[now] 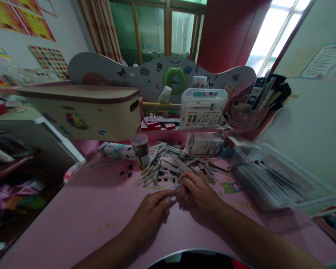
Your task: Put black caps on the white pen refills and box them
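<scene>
Both hands meet over the pink desk (120,224) around one slim greyish pen (176,190). My left hand (154,209) pinches its lower end between thumb and fingers. The upper end is in the closed fingers of my right hand (197,188), which cover its tip. Just beyond the hands spreads a loose heap of pale pens (168,162), some with dark ends. Several small black caps (126,172) lie left of the heap. On the right, a clear plastic box (305,183) holds many long pens with dark ends.
A clear jar (140,149) and a white-and-teal carton (117,150) stand behind the heap. Also there is a transparent case (204,145). On the shelf above are a cream bin (89,116), a handled marker case (203,110) and a green clock (174,80).
</scene>
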Demonstrator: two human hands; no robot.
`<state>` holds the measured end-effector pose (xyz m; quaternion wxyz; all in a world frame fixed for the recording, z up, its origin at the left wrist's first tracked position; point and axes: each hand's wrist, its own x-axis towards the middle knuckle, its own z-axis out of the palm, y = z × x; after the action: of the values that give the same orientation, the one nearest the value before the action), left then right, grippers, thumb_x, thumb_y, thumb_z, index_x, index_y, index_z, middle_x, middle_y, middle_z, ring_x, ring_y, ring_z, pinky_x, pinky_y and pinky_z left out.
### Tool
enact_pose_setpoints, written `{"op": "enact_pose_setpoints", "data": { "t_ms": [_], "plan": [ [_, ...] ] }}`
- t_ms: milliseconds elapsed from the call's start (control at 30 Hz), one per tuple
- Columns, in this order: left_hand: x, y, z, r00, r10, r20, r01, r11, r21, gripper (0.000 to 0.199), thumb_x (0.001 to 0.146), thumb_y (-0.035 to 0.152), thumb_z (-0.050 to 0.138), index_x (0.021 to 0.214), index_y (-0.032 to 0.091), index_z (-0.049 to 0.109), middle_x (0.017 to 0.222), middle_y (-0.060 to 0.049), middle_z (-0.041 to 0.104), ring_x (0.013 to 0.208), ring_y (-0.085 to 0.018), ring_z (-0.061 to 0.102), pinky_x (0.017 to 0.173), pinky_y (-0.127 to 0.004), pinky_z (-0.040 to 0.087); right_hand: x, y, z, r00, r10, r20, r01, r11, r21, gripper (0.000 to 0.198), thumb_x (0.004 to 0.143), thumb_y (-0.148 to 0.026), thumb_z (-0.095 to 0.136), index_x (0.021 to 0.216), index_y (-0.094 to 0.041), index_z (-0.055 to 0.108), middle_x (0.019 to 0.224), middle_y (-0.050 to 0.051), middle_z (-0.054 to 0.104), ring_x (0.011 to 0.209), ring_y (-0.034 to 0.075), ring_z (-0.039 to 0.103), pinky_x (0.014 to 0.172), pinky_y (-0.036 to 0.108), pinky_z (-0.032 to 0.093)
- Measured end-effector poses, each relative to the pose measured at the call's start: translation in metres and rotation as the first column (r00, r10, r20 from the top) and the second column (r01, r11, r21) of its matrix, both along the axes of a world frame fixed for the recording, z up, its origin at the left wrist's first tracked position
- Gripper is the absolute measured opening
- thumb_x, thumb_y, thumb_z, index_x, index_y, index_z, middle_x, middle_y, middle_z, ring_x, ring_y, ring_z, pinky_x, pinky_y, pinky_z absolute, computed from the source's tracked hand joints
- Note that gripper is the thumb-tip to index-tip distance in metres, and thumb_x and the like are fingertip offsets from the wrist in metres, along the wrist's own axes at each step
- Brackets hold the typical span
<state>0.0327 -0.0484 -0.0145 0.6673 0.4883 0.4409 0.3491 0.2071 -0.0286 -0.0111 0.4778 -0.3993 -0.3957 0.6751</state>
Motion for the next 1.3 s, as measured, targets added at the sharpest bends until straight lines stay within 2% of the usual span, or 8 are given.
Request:
{"op": "enact_pose_setpoints", "data": {
  "t_ms": [600,767,933,1067,1133,1200,1267,1300],
  "plan": [
    [0.004,-0.003,0.012,0.992,0.02,-0.125,-0.006,0.994,0.113,0.031,0.091,0.035,0.059,0.107,0.015,0.077,0.063,0.001,0.051,0.059,-0.013,0.04,0.057,-0.026,0.031,-0.005,0.001,-0.002,0.999,-0.003,-0.052,0.002,1.0,-0.006,0.025,0.084,-0.041,0.068,0.085,-0.02,0.057,0.056,-0.005,0.058,0.042,0.009,0.05,0.041,0.02,0.038],
    [0.006,-0.003,0.01,0.997,0.031,-0.067,-0.025,0.996,0.086,0.028,0.09,0.035,0.062,0.103,0.015,0.077,0.067,0.0,0.056,0.059,-0.013,0.04,0.056,-0.025,0.032,-0.004,0.002,-0.003,0.998,0.02,-0.061,-0.019,1.0,0.011,0.024,0.086,-0.04,0.068,0.085,-0.019,0.056,0.057,-0.005,0.059,0.043,0.009,0.051,0.042,0.02,0.039],
    [0.004,-0.004,0.003,0.997,0.039,0.07,-0.039,0.999,-0.011,0.028,0.087,0.037,0.068,0.104,0.016,0.076,0.068,-0.001,0.059,0.059,-0.012,0.043,0.055,-0.024,0.033,-0.002,-0.001,-0.002,0.983,0.157,-0.099,-0.16,0.987,-0.024,0.026,0.08,-0.034,0.074,0.091,-0.02,0.055,0.055,-0.006,0.059,0.04,0.009,0.05,0.043,0.019,0.041],
    [0.002,-0.005,0.007,0.985,0.026,0.168,-0.016,0.998,-0.059,0.024,0.079,0.035,0.077,0.094,0.016,0.075,0.08,-0.005,0.065,0.066,-0.013,0.051,0.06,-0.024,0.039,0.008,0.004,0.013,0.97,0.231,-0.076,-0.232,0.973,-0.006,0.026,0.076,-0.033,0.074,0.091,-0.019,0.058,0.053,-0.006,0.058,0.04,0.01,0.05,0.042,0.02,0.041],
    [0.002,-0.006,0.008,0.983,0.069,0.172,-0.048,0.991,-0.123,0.028,0.073,0.033,0.081,0.095,0.017,0.073,0.081,-0.002,0.063,0.062,-0.01,0.049,0.056,-0.022,0.037,0.022,0.01,0.03,0.985,0.161,0.063,-0.165,0.984,0.069,0.023,0.075,-0.032,0.075,0.088,-0.018,0.062,0.053,-0.005,0.057,0.042,0.009,0.049,0.041,0.02,0.039],
    [0.003,-0.007,0.008,0.978,0.123,0.17,-0.09,0.977,-0.193,0.035,0.07,0.033,0.084,0.099,0.019,0.071,0.079,0.001,0.059,0.056,-0.007,0.044,0.051,-0.02,0.032,0.042,0.014,0.053,0.989,-0.025,0.146,-0.011,0.97,0.244,0.02,0.076,-0.033,0.075,0.084,-0.019,0.065,0.055,-0.005,0.056,0.045,0.009,0.047,0.043,0.02,0.037],
    [0.003,-0.007,0.006,0.973,0.142,0.183,-0.101,0.971,-0.215,0.04,0.069,0.035,0.084,0.101,0.02,0.068,0.077,0.003,0.055,0.052,-0.006,0.042,0.048,-0.02,0.029,0.065,0.01,0.082,0.96,-0.199,0.195,0.108,0.911,0.397,0.015,0.077,-0.033,0.074,0.082,-0.021,0.067,0.058,-0.005,0.053,0.047,0.009,0.046,0.045,0.022,0.037],
    [0.003,-0.007,0.005,0.972,0.139,0.188,-0.099,0.973,-0.208,0.041,0.069,0.036,0.084,0.102,0.019,0.067,0.076,0.003,0.054,0.051,-0.005,0.041,0.047,-0.021,0.028,0.077,0.005,0.097,0.927,-0.304,0.219,0.17,0.862,0.478,0.013,0.076,-0.031,0.076,0.08,-0.021,0.067,0.065,-0.003,0.057,0.051,0.009,0.048,0.047,0.023,0.039]
  ]
}}
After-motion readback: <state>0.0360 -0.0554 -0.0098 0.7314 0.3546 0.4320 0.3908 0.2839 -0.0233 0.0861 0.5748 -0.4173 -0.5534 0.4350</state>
